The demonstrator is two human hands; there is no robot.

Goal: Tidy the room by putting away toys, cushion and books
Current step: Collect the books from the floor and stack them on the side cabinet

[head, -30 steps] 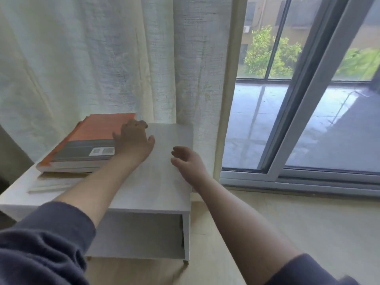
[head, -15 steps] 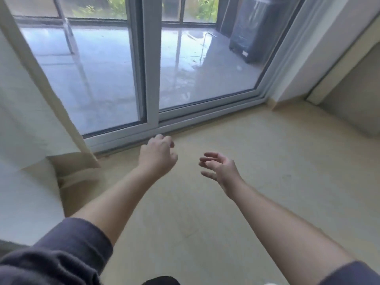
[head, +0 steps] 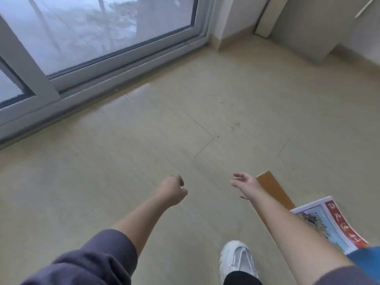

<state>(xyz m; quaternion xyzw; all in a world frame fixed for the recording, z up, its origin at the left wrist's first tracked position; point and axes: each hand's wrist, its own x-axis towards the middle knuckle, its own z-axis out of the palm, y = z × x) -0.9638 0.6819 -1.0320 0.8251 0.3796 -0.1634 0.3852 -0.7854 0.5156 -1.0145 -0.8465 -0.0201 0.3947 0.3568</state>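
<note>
Turning away from the white counter by the curtain, the person now faces open floor (head: 144, 151). Neither that counter nor the orange book the left hand rested on a second ago is in view any more. At far left the sliding glass door (head: 92, 27) has moved up into the corner of the view, so the head has swung well to the right.

The left hand (head: 171, 192) hangs over the floor with its fingers loosely curled and holds nothing. Lower down, a white shoe (head: 236, 258) is planted on the floor. The right hand (head: 245, 186) reaches out with its fingers relaxed and spread, and it too is empty. The two hands are apart.

Just beyond the right wrist a brown book (head: 273, 190), or what looks like one, lies flat on the floor, partly hidden under the forearm. Further right lies a picture book (head: 329, 221) with a red strip. Its near corner meets something blue (head: 368, 254) that I cannot identify.

My reading is that the orange book is dealt with and these two on the floor come next. The right hand is the nearer one, and it would need to drop lower and work its fingers under a flat cover.
</note>
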